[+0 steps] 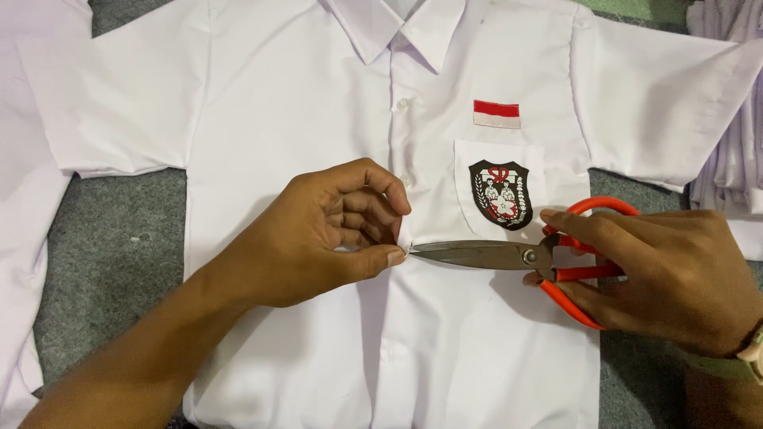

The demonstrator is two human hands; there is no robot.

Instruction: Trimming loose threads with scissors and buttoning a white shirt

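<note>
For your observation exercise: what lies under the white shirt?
Under the white shirt shows grey carpet-like surface, visible beside it. What lies directly beneath stays covered by the cloth and hands.

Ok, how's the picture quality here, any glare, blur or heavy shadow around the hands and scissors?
Head view: even, soft light, no glare on the white shirt; the left hand casts a faint shadow below it; the scissors and right hand look sharp; the shirt's white is slightly washed out.

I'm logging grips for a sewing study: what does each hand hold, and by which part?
The right hand holds the scissors by their orange handles. The left hand pinches the white shirt at its front button strip, by the blade tips.
</note>
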